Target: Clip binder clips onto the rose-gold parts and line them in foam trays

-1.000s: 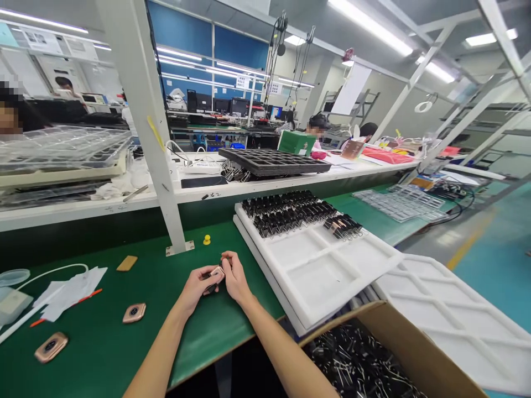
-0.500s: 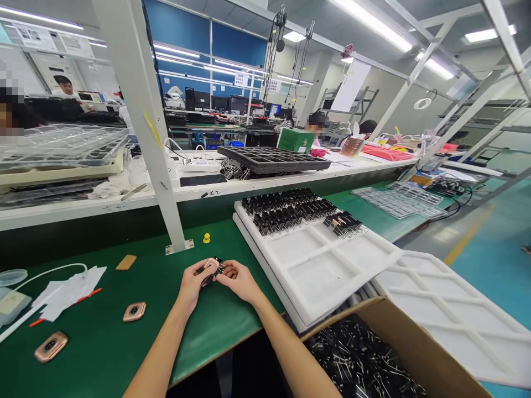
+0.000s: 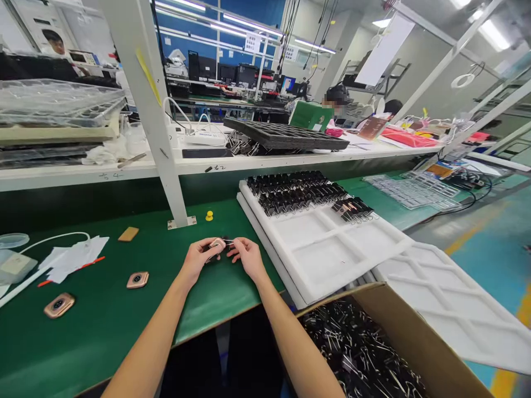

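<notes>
Left hand (image 3: 199, 258): fingers curled closed, gripping a rose-gold watch case (image 3: 217, 243) over the table (image 3: 215, 301), between its front edge and the post's foot.
Right hand (image 3: 248, 257): thumb and forefinger pinched on the silver wire of a black clip (image 3: 226, 240) at the held case's right side; the other fingers are loosely bent. How far the clip sits over the case is hidden by the fingers.
White papers (image 3: 78, 257): in a loose pile toward the table's left edge, an orange stick (image 3: 92, 263) against their right side.
Loose watch cases: the first (image 3: 59, 305) lies flat in front of the papers, its round dark centre up; the second (image 3: 138, 279) lies likewise, farther right and farther from the front edge.
Tan block (image 3: 128, 234): flat, toward the table's back edge.
White post (image 3: 162, 149): bolted down near the back edge, a small yellow knob (image 3: 209, 215) just right of its foot.
White tray (image 3: 321, 254): atop another, right of the hands; rows of black clips (image 3: 296, 193) fill its back compartments, with a smaller group to their right.
Cardboard box (image 3: 402, 323): beyond the table's front edge, heaped with black clips.
Clear trays (image 3: 415, 190): flat, toward the table's right edge.
</notes>
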Available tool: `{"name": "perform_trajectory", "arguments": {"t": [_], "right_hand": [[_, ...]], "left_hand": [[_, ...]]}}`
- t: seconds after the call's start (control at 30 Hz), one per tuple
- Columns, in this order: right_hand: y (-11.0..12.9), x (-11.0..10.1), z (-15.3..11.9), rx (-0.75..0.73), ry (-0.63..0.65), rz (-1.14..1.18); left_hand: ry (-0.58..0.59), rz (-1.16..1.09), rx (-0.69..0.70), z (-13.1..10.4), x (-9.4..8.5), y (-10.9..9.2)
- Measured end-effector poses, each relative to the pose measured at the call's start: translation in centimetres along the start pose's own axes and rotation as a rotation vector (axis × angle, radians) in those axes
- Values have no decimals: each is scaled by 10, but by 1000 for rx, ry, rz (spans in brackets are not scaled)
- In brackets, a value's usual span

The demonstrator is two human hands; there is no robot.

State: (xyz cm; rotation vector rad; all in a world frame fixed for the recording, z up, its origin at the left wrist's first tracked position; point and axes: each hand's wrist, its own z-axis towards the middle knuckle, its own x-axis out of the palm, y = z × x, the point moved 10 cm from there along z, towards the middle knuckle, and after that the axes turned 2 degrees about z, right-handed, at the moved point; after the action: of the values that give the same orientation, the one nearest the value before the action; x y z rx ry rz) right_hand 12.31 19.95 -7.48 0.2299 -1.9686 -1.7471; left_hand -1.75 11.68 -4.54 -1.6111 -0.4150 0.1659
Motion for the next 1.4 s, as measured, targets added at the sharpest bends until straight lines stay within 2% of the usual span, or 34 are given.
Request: {"name": "perform_trajectory", "arguments": {"t": [0.1, 0.23, 0.37, 0.53, 0.7, 0.93, 1.4], "right_hand": [[1, -1, -2, -28, -2, 10], [3, 3, -4, -37, 60, 66], [3, 6, -6, -35, 104, 75], [0, 1, -5, -16, 84, 86], [-3, -1, -3, 5, 100, 110], [-8, 0, -2, 20, 123, 73], [-3, 5, -4, 25, 153, 64]], "left_hand": [[-38, 36, 6, 0, -7, -4], [-76, 56, 13, -1, -20, -8], [-60, 52, 39, 0, -25, -10], [-33, 60, 91, 3, -29, -10], [37, 152, 139, 4, -24, -10], [128, 243, 98, 3, -12, 1], [109, 287, 82, 5, -16, 2]]}}
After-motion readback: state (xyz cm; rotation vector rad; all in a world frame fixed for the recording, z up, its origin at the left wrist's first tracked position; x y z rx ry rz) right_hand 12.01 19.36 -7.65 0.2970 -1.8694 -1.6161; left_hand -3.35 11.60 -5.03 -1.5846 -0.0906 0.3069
